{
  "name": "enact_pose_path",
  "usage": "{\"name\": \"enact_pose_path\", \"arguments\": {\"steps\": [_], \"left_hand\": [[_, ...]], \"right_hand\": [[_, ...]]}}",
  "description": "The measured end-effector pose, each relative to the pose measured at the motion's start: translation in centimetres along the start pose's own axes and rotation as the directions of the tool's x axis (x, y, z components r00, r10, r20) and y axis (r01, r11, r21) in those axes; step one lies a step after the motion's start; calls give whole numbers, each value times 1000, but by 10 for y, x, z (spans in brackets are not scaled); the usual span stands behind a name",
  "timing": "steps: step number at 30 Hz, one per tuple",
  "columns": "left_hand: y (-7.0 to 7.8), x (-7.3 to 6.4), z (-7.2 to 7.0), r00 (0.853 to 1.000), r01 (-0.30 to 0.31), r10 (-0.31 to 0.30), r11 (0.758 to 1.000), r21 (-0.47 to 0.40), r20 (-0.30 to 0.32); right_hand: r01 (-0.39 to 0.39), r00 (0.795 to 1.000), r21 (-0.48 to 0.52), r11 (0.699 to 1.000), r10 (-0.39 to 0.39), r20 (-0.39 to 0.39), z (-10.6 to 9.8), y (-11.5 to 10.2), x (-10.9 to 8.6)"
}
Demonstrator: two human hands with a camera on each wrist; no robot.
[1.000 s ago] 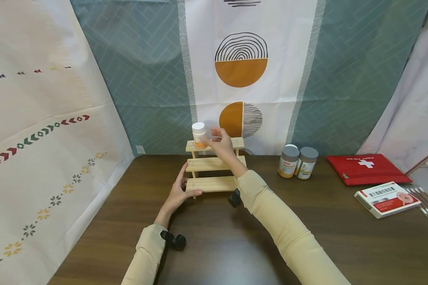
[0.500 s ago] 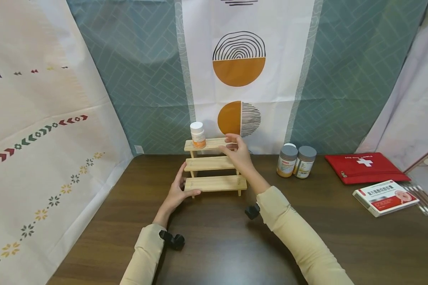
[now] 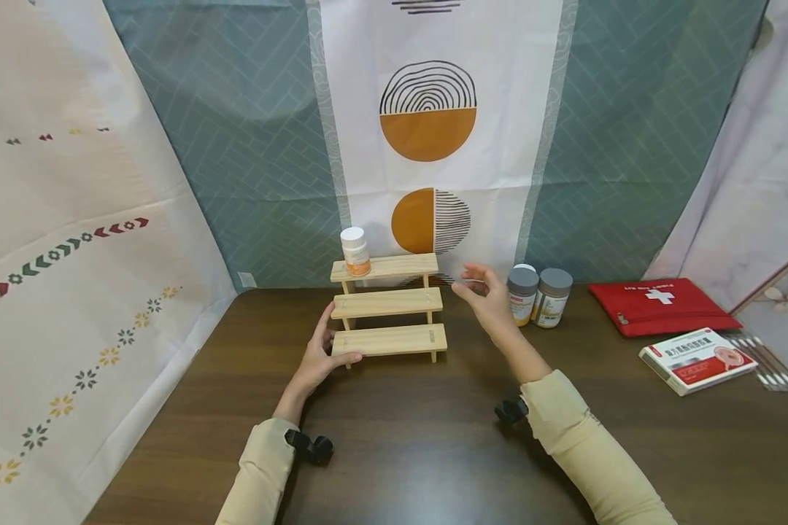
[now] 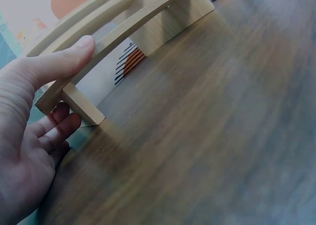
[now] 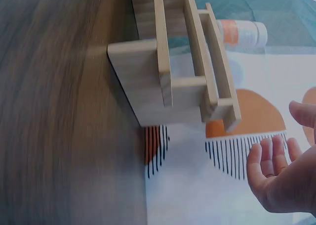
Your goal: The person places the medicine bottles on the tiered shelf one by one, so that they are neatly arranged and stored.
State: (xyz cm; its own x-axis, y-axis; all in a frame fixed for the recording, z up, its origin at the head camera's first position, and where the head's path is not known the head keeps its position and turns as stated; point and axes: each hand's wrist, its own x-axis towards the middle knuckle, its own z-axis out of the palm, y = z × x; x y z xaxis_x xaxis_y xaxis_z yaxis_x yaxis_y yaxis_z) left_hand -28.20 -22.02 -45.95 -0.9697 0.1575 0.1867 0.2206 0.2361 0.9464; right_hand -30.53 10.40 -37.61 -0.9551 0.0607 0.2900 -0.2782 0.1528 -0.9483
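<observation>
A three-tier wooden stand [image 3: 389,339] stands on the table, its steps rising toward the back. On the left part of its top step a white pill bottle [image 3: 356,252] with an orange label sits upright. My left hand [image 3: 318,360] grips the stand's left end, the thumb [image 4: 85,44] lying over the lowest step and the fingers curled below its edge. My right hand [image 3: 492,300] is in the air right of the stand, holding nothing, its fingers loosely bent. Just beyond it stand two grey-lidded bottles [image 3: 551,298], with a white lid [image 3: 525,267] showing behind; the right hand partly covers the nearer one.
A red first-aid pouch [image 3: 663,306] lies at the right of the table [image 3: 394,437]. In front of it is a white and red medicine box [image 3: 697,359], with several thin wrapped sticks [image 3: 765,361] beside it. Patterned cloth [image 3: 433,109] hangs behind.
My right hand has moved away from the white bottle, rightward past the stand toward the grey-lidded bottles. My left hand stays on the stand's left end. The head view has shifted slightly right.
</observation>
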Motion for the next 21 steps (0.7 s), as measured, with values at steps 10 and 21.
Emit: {"name": "enact_pose_path", "arguments": {"steps": [10, 21], "left_hand": [[8, -3, 2, 1000, 18, -18, 1000, 20, 9], [21, -8, 0, 999, 22, -22, 999, -29, 28]], "right_hand": [[-21, 1000, -16, 1000, 20, -16, -26, -3, -7], [48, 993, -16, 999, -49, -110, -62, -10, -1]]}}
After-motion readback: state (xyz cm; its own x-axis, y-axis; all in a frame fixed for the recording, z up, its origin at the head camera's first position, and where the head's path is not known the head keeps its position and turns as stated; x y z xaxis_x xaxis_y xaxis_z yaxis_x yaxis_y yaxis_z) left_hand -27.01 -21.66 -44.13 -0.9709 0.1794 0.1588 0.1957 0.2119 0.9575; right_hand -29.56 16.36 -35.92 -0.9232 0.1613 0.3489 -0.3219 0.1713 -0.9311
